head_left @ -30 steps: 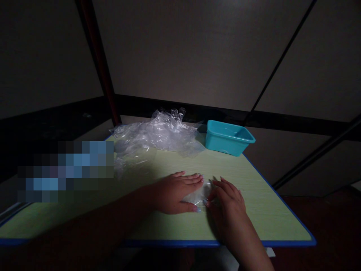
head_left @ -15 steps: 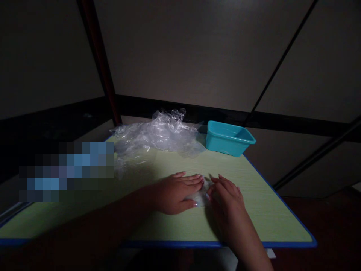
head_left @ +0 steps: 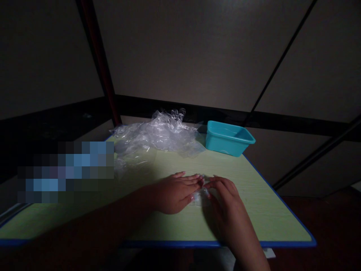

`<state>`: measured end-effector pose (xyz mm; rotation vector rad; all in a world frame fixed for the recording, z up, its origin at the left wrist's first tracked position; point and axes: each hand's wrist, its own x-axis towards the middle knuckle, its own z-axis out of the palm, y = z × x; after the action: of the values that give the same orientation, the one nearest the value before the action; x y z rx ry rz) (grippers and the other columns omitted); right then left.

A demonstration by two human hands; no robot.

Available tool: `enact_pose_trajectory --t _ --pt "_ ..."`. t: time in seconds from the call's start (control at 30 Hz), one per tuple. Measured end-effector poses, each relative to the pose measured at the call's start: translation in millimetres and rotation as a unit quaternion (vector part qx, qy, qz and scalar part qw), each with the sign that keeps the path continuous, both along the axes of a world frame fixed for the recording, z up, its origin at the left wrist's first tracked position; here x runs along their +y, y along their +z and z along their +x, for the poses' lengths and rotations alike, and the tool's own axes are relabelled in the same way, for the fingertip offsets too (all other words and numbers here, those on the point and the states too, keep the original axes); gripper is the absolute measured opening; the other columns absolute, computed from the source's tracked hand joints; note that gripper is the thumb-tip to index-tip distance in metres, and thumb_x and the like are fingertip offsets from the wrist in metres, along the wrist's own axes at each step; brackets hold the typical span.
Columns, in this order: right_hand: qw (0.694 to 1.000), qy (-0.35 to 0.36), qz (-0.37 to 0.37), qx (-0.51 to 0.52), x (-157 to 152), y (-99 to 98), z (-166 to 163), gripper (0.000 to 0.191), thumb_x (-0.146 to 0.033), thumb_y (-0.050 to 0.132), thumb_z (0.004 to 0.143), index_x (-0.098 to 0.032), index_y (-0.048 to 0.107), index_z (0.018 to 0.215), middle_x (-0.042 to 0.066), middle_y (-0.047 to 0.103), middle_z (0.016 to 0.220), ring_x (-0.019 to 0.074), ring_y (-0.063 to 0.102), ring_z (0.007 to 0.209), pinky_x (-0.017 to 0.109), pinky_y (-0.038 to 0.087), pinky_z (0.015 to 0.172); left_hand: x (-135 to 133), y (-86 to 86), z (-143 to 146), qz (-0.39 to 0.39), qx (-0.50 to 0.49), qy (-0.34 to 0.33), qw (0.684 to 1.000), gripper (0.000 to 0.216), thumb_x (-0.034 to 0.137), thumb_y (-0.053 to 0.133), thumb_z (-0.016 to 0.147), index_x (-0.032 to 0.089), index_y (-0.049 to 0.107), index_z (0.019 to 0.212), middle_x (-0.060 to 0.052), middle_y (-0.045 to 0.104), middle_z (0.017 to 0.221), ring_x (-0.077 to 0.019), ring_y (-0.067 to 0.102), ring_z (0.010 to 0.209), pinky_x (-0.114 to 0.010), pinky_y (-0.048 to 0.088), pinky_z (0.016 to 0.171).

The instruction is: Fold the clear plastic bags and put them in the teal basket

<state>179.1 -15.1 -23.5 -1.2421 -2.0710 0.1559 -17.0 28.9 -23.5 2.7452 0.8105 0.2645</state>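
Observation:
A small piece of clear plastic film, folded or crumpled, lies on the table between my hands. My left hand is laid flat over its left part, fingers stretched out to the right. From the right, my right hand bends over the film's other end, its thumb and fingertips closed on it close to my left fingertips. Part of the film is hidden beneath both hands. Farther back sits a loose heap of clear thin plastic, with finger-shaped tips like disposable gloves at its top.
A turquoise plastic basin stands at the table's back right corner. The pale green table has a blue edge. Dark wall panels rise behind it. A blurred-out patch covers the left side.
My right fingers have moved slightly left and lower, closing in on the film beside my left fingertips. My left thumb has drawn in a little. The heap and basin stay put.

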Motion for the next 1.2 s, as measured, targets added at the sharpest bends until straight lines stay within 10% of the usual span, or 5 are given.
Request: enact_pose_trajectory --t 0.3,1.2 --pt "0.986 0.018 -0.142 0.083 -17 13.5 -3 0.023 -0.027 0.04 0.089 -0.021 0.058 0.102 0.006 0.066 0.092 0.0167 0.061 0.079 0.026 0.046 0.069 -1 -0.8 -1 0.007 -0.005 0.001 1.0 0.047 0.025 0.031 0.093 0.019 0.025 0.139 -0.006 0.023 0.146 -0.0165 0.019 0.134 -0.043 0.019 0.107" --pt "0.991 0.029 -0.132 0.004 -19 13.9 1 0.029 -0.024 0.04 0.086 -0.021 0.065 0.101 0.009 0.068 0.095 0.0192 0.064 0.083 0.03 0.05 0.074 0 1.4 -1 -0.003 0.006 -0.011 1.0 0.063 0.043 0.037 0.09 0.017 0.014 0.142 -0.01 0.015 0.147 -0.0225 0.018 0.135 -0.045 0.014 0.108"
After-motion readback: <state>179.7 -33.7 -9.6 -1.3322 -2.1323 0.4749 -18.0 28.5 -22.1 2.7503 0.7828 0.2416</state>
